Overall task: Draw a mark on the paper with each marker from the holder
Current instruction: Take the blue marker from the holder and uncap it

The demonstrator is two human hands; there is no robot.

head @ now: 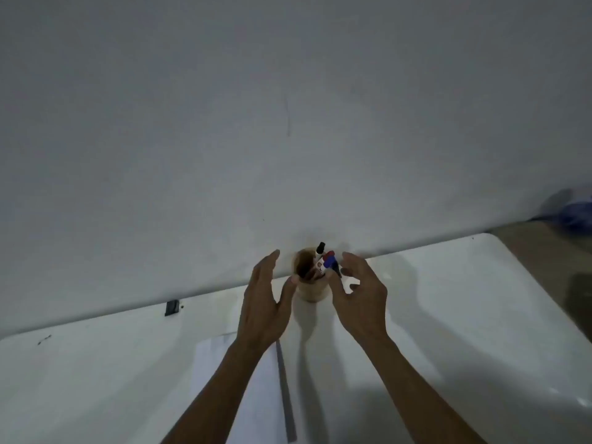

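Observation:
A round wooden holder (312, 291) stands on the white table (464, 315) close to the wall. Markers (326, 259) with black, red and blue caps lean out of its right side. My left hand (264, 310) is open just left of the holder, thumb near its rim. To the holder's right is my right hand (358, 299), fingers spread and curled beside the blue-capped marker, holding nothing. A white sheet of paper (224, 373) lies on the table under my left forearm, partly hidden by it.
A grey ruler (286, 398) lies along the paper's right edge. A small dark clip (172, 307) sits at the table's back edge on the left. A grey wall rises right behind the table. A blurred blue object (573, 209) is at far right.

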